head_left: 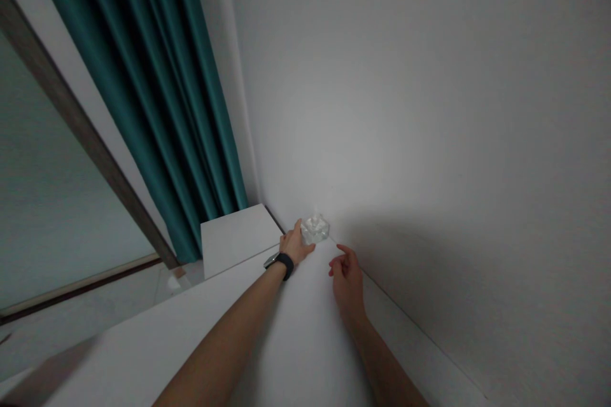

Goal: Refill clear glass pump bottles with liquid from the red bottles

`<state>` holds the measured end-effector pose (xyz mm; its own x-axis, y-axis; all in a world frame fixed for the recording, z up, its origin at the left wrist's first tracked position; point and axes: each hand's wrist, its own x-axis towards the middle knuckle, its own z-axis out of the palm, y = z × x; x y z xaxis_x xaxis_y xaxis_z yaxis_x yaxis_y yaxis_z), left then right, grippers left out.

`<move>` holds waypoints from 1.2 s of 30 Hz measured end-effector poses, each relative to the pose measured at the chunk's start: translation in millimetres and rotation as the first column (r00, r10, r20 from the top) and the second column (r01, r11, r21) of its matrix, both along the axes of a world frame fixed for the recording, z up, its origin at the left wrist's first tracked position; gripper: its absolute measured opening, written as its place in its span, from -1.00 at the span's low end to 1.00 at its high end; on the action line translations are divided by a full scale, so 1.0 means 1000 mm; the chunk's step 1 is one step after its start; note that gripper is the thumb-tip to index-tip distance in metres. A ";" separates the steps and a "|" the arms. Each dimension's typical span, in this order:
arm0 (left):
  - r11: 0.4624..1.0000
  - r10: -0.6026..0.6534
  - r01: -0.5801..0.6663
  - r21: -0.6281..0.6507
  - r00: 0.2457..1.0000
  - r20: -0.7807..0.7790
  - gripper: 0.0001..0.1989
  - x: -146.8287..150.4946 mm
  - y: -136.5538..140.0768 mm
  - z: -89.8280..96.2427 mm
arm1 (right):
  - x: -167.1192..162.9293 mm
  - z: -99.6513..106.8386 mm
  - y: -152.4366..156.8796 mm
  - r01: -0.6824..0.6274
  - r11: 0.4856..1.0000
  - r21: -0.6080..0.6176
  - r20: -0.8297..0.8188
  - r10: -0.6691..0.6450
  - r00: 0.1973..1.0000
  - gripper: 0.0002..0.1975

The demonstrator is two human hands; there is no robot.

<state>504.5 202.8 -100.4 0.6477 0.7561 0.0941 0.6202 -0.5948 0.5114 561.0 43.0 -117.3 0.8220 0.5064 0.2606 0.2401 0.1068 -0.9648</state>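
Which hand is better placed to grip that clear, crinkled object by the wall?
Probably the left hand: its spread fingers are at the object's edge, while the right hand, partly curled, sits apart.

Wall (382, 108) blocks behind clear object (316, 229); above is open.

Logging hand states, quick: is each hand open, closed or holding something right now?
Left hand: open, fingers spread at the clear object; whether it grips cannot be told.
Right hand: partly open, fingers bent, nothing seen in it.
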 end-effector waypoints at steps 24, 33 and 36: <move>0.974 0.002 0.010 0.226 0.999 -0.053 -0.53 -0.042 -0.043 0.006 | 0.003 0.004 -0.002 -0.024 1.000 -0.008 0.060 0.024 0.998 -0.69; 0.934 -0.138 0.201 0.297 0.966 -0.219 -0.77 -0.092 -0.101 0.034 | 0.002 0.012 -0.010 -0.070 0.995 -0.076 0.154 0.081 0.985 -0.65; 0.933 -0.129 0.204 0.295 0.959 -0.254 -0.76 -0.108 -0.115 0.041 | 0.001 0.015 -0.013 -0.068 0.992 -0.104 0.203 0.088 0.975 -0.64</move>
<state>396.3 87.7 -59.2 0.7935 0.5909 0.1457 0.5751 -0.8063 0.1381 561.5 29.8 -101.8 0.7122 0.5978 0.3680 0.4303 0.0425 -0.9017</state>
